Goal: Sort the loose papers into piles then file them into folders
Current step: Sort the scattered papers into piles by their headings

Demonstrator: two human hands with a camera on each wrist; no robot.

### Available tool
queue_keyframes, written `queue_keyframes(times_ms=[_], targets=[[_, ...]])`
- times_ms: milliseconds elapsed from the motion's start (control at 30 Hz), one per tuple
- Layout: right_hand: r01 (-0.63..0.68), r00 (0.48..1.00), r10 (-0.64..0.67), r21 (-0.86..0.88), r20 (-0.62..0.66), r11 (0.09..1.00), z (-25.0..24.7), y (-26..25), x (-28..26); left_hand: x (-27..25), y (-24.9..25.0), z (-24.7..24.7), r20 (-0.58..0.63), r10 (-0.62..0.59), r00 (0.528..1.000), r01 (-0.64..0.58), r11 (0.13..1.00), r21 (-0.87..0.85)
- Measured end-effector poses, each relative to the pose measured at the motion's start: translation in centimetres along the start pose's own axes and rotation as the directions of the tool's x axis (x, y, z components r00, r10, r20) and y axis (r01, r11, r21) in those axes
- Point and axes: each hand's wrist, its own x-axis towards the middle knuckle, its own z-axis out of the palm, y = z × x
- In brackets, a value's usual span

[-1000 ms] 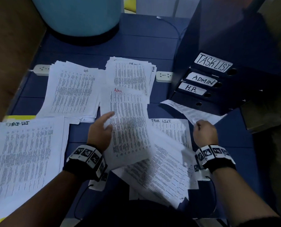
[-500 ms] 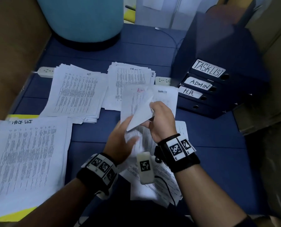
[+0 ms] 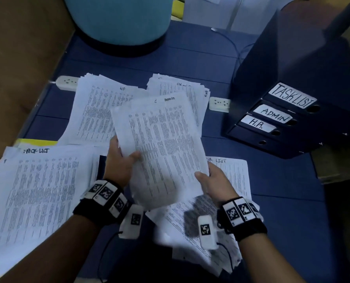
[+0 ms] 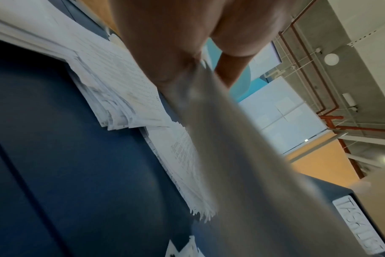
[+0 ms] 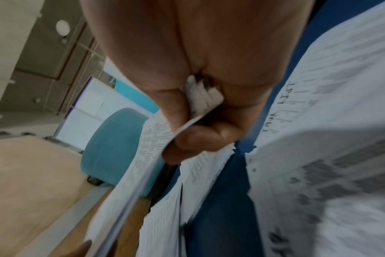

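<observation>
Both hands hold up a few printed sheets headed "Admin" (image 3: 162, 144) above the blue table. My left hand (image 3: 122, 160) grips their left edge, thumb on top. My right hand (image 3: 209, 180) pinches the lower right corner (image 5: 200, 106). Behind lie an "HR" pile (image 3: 100, 111) and an "Admin" pile (image 3: 192, 92). A "Task List" pile (image 3: 37, 197) sits at the left, and loose sheets (image 3: 231, 180) lie under my right hand. Dark folders labelled TASKLIST (image 3: 292, 94), ADMIN (image 3: 273, 115) and H.R. (image 3: 256, 124) lie stacked at the right.
A teal round stool (image 3: 117, 19) stands at the back of the table. Two white power strips (image 3: 67, 82) (image 3: 219, 103) lie behind the piles. A yellow folder (image 3: 37, 142) peeks out under the left pile. A brown wall runs along the left.
The right hand let go of a sheet near the folders and came over to the left hand. Both hands now hold the Admin sheets spread flat and raised.
</observation>
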Motion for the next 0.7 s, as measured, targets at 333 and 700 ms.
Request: queue_keyframes(times_ms=[333,700], targets=[[-0.008,0.937,0.030,0.063,-0.349,0.998,0.3,-6.4,14.8,6.0,-4.2,1.5,0.002,-0.169,0.986,0.166,0.971,-0.169],[-0.258,0.925,0.120,-0.362,-0.362,0.896,2.4,-6.1,20.9,6.0,-7.8,1.7,0.124,-0.138,0.983,0.127,0.988,0.088]])
